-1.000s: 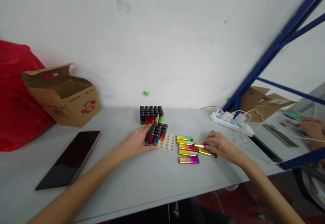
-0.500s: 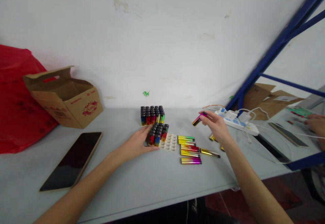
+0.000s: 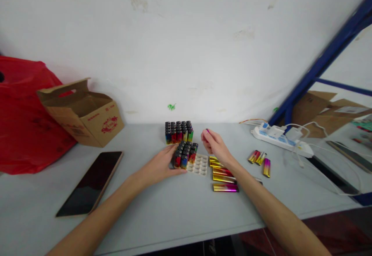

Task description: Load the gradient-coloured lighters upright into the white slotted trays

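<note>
My left hand (image 3: 161, 164) is closed around the left side of a pale tray (image 3: 200, 165) with rows of round pockets. Upright black-topped lighters (image 3: 184, 156) fill the tray's left part, while the pockets on its right are bare. Just above and right of the tray, my right hand (image 3: 215, 145) pinches a lighter (image 3: 207, 131); only its purple end shows past the fingers. Below the right forearm, several shiny yellow, red and purple lighters (image 3: 225, 188) lie in a column, partly covered by that arm. A full block of upright lighters (image 3: 179, 133) stands behind the tray.
Loose lighters (image 3: 266, 167) lie right of my forearm, near a white power strip (image 3: 281, 141) with cables. On the left are a large dark-screened tablet (image 3: 90, 184), an open cardboard box (image 3: 100, 122) and a red bag (image 3: 26, 120). A blue frame (image 3: 316, 64) rises at right.
My right hand has moved left with the lighter, from beside the power strip to near the tray. My left hand stays on the tray. The view has shifted slightly to the right.
</note>
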Demonstrator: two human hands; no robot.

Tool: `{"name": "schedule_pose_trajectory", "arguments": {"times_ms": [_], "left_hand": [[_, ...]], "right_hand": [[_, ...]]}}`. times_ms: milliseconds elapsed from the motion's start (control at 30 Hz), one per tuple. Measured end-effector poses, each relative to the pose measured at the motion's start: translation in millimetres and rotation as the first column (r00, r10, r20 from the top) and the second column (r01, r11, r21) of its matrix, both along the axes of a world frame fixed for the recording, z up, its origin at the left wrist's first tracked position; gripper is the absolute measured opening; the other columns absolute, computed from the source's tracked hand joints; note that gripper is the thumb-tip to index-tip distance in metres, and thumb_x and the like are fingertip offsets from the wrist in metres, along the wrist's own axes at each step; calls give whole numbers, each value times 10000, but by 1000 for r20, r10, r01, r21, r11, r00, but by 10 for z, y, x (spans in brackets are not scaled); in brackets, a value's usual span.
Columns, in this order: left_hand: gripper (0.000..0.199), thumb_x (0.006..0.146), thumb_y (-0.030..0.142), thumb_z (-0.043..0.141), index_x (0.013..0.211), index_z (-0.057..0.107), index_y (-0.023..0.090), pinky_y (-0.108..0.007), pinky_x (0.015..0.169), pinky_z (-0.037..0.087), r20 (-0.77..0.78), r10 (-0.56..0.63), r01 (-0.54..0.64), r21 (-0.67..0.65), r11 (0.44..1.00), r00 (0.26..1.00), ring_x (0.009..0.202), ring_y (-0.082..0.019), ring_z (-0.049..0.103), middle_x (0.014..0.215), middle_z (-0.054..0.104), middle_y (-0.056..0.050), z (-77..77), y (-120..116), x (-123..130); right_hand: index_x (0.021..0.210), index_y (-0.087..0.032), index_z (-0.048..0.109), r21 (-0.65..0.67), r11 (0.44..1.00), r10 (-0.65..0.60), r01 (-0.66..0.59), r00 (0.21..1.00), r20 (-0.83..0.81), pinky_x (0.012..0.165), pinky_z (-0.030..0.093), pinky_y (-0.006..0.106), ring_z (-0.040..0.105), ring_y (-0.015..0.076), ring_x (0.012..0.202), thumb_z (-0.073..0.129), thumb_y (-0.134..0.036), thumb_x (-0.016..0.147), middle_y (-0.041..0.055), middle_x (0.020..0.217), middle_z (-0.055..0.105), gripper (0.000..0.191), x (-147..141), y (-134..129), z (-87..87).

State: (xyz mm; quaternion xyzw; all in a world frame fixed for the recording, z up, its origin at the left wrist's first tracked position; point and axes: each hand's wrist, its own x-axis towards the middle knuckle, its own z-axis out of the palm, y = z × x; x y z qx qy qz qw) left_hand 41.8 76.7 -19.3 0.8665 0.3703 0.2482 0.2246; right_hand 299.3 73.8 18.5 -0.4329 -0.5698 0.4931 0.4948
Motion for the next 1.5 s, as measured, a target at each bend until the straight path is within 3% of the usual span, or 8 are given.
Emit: {"name": "schedule_pose_trajectory", "arguments": {"times_ms": [267, 533, 767, 933, 1133, 1233, 1333, 1500], "left_hand": [[815, 837, 536, 877, 1518, 547, 231, -528, 1258, 468, 32, -32, 32, 3, 999, 999, 1426, -368, 611, 1551, 633, -149, -11, 18, -12], [804, 825, 505, 888, 1508, 559, 237, -529, 1252, 471, 28, -24, 24, -9, 1000, 999, 1414, -364, 617, 1534, 645, -143, -6, 10, -5], [782, 853, 501, 863, 1521, 551, 238, -515, 1251, 472, 23, -32, 33, -12, 999, 999, 1414, -354, 620, 1536, 646, -133, 35, -8, -6], [815, 856, 494, 867, 1542, 520, 222, -515, 1276, 442, 10, -32, 32, -13, 999, 999, 1437, -349, 598, 1557, 623, -143, 36, -5, -10], [810, 852, 533, 868, 1523, 531, 228, -502, 1264, 459, 12, -28, 28, -6, 1000, 1000, 1429, -345, 606, 1551, 628, -141, 16, -9, -11], [822, 838, 534, 877, 1518, 535, 224, -522, 1267, 452, 1, -12, 12, -14, 1000, 1000, 1437, -353, 601, 1555, 625, -150, 12, -14, -14], [813, 843, 513, 878, 1521, 534, 228, -532, 1271, 446, 9, -23, 23, -24, 999, 1000, 1443, -352, 595, 1559, 621, -154, 29, -22, -8], [762, 845, 482, 881, 1495, 568, 238, -514, 1269, 451, 36, -48, 49, -20, 999, 998, 1443, -346, 595, 1548, 636, -136, 61, -29, 11]], "right_hand": [[602, -248, 364, 215, 972, -168, 98, 926, 338, 556, 237, 286, 294, 111, 586, 544, -713, 954, -61, 590, 294, 610, -105, -209, -101], [643, -250, 383, 198, 979, -125, 51, 915, 383, 568, 259, 280, 322, 118, 591, 473, -545, 951, -58, 611, 334, 436, -161, -286, -97], [680, -246, 405, 238, 969, -162, 69, 905, 393, 584, 287, 280, 371, 125, 589, 474, -568, 1016, -63, 600, 383, 471, -155, -290, -99], [930, -233, 532, 310, 951, -148, 3, 884, 444, 627, 365, 277, 485, 147, 624, 446, -551, 1101, -60, 680, 513, 371, -86, -321, -37], [995, -211, 598, 579, 795, -269, -180, 752, 602, 846, 476, 336, 606, 217, 931, 432, -470, 1143, 90, 1022, 641, 342, 32, -372, 90], [864, -222, 567, 528, 820, -251, -221, 690, 678, 693, 424, 295, 545, 172, 722, 471, -484, 1137, 25, 820, 598, 390, 77, -385, 129], [803, -225, 531, 414, 869, -105, -272, 716, 691, 583, 348, 259, 465, 121, 558, 528, -490, 1121, -45, 644, 529, 415, 88, -389, 118], [865, -206, 598, 395, 866, -43, -307, 741, 670, 583, 378, 235, 557, 120, 566, 569, -529, 1102, -18, 670, 636, 401, 54, -373, 26]]}}
